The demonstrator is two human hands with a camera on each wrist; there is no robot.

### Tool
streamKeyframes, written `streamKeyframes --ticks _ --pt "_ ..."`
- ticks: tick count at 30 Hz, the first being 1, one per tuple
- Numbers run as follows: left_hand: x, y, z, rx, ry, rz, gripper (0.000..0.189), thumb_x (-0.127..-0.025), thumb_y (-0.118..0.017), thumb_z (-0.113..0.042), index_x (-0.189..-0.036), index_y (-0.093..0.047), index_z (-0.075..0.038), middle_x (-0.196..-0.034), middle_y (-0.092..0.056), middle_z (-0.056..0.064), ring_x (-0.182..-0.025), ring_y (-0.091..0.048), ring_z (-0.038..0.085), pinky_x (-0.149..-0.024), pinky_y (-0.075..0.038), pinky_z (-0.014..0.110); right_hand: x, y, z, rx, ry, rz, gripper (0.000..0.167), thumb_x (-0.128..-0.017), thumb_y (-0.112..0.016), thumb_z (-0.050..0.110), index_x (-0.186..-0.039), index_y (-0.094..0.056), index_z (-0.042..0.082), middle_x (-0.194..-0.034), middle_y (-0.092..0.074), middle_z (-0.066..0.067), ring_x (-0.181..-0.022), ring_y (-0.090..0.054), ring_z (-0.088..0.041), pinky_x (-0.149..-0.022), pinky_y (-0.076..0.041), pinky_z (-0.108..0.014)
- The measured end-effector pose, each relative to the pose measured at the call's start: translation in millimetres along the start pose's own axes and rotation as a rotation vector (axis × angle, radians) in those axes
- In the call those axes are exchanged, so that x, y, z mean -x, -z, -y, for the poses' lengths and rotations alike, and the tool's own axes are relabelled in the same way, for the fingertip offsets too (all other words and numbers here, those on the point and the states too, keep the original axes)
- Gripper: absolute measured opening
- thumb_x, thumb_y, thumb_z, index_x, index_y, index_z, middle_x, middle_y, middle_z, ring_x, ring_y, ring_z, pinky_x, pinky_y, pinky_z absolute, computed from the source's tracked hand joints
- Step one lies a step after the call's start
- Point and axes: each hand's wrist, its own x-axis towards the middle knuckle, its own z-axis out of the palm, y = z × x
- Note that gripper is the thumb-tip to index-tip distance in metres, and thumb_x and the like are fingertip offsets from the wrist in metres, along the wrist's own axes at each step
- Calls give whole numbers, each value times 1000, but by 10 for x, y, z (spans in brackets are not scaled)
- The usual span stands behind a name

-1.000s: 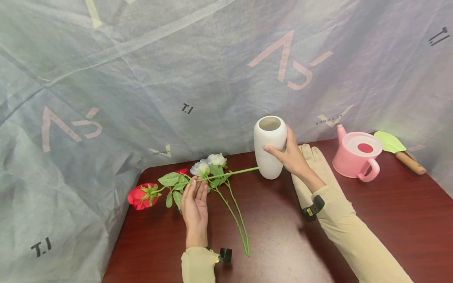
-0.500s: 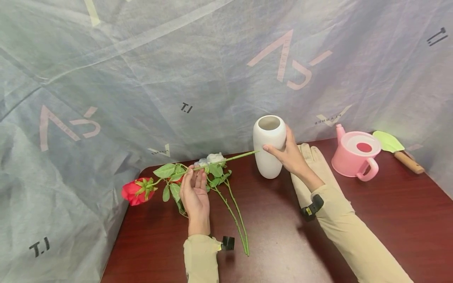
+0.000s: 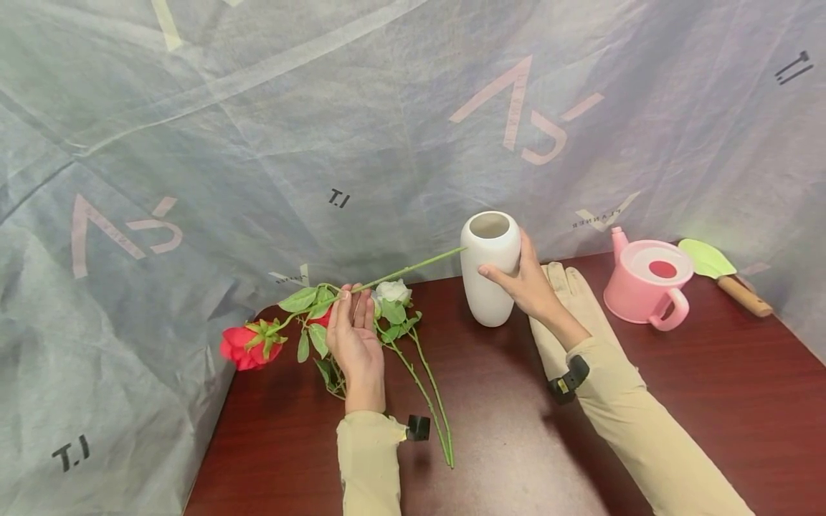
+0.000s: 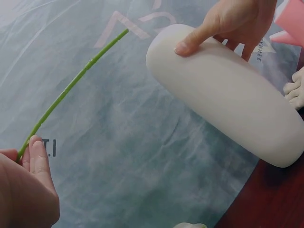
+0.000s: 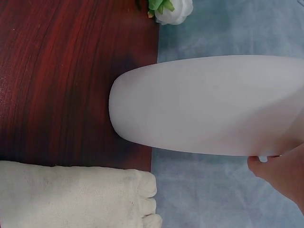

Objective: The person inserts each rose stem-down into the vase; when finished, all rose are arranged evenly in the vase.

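My left hand (image 3: pixel 357 347) pinches the green stem of a red rose (image 3: pixel 250 347) between thumb and fingers. The bloom hangs to the left, and the bare stem (image 4: pixel 71 85) slants up to the right, its cut end close to the vase's upper side in the head view. With thumb in front and fingers round the far side, my right hand (image 3: pixel 530 281) grips the white vase (image 3: pixel 488 294), which stands upright on the table. In the left wrist view the stem's tip is apart from the vase.
White roses (image 3: pixel 393 292) and another red flower (image 3: pixel 320 316) lie on the dark red table (image 3: pixel 503 430) behind my left hand, two stems toward me. Beige gloves (image 3: pixel 581 301) lie right of the vase, then a pink watering can (image 3: pixel 645 287) and a green trowel (image 3: pixel 723 272). Grey cloth (image 3: pixel 361 143) hangs behind.
My left hand has risen and moved slightly away from me with the rose. The stem's cut end has swung up from the vase's lower side toward its rim. My right hand has stayed put.
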Motion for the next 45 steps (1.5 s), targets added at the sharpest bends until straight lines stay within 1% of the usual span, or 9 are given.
streamKeyframes --ticks 8,12,18,23,25,32,37,41,45 --pt "-45 -161 53 -73 -35 53 18 -91 -61 -10 -103 -65 3 -95 -66 14 -84 -67 21 -75 -53 25 0 4 -4 -7 18 -3 84 -83 -69 6 -145 -13 -1 -139 -25 -25 -123 -31 -36 -100 -26 -54" --pt "-68 -241 58 -86 -50 78 20 -91 -62 -12 -104 -65 4 -97 -66 15 -87 -67 22 -77 -53 26 6 -3 3 -4 16 -5 84 -83 -70 6 -145 -13 -1 -140 -24 -24 -123 -31 -37 -100 -26 -55" --pt "-122 -341 74 -138 -65 91 19 -91 -62 -13 -100 -65 4 -104 -64 16 -90 -66 24 -80 -52 29 -5 -9 -18 -12 11 -6 85 -83 -70 8 -145 -13 0 -140 -23 -23 -123 -30 -36 -101 -26 -53" --pt "-152 -426 108 -181 -67 116 21 -92 -60 -12 -102 -64 7 -108 -63 15 -90 -66 22 -81 -52 31 -73 -24 -287 -19 4 -12 90 -82 -73 20 -147 -12 10 -140 -24 -15 -123 -33 -28 -100 -28 -48" --pt "-171 -461 132 -198 -77 131 23 -92 -60 -12 -104 -63 8 -109 -62 18 -89 -66 22 -81 -52 31 -96 -27 -386 -15 3 -17 92 -81 -74 24 -148 -12 14 -140 -25 -12 -122 -34 -25 -100 -29 -47" --pt "-213 -554 200 -273 -144 152 22 -92 -60 -10 -101 -63 9 -111 -61 17 -88 -65 24 -80 -53 35 -100 -28 -409 -3 0 -21 92 -81 -75 24 -148 -12 15 -141 -24 -12 -124 -32 -25 -101 -28 -47" --pt "-221 -610 230 -322 -194 166 24 -92 -60 -10 -103 -62 12 -105 -64 19 -87 -65 24 -78 -53 37 -94 -30 -381 -6 -4 -10 91 -82 -73 21 -148 -10 13 -143 -22 -14 -125 -31 -28 -101 -27 -49" --pt "-216 -668 245 -355 -242 191 21 -92 -60 -9 -101 -64 9 -102 -65 20 -88 -65 28 -75 -55 36 -53 -23 -209 -36 0 3 90 -83 -71 13 -147 -9 5 -142 -21 -20 -124 -30 -34 -100 -27 -53" --pt "-207 -738 265 -372 -290 206 16 -91 -61 -8 -98 -67 5 -100 -65 21 -87 -65 32 -70 -56 33 -15 -14 -46 -36 -7 5 88 -83 -70 8 -146 -10 1 -141 -20 -22 -123 -31 -35 -100 -27 -52"
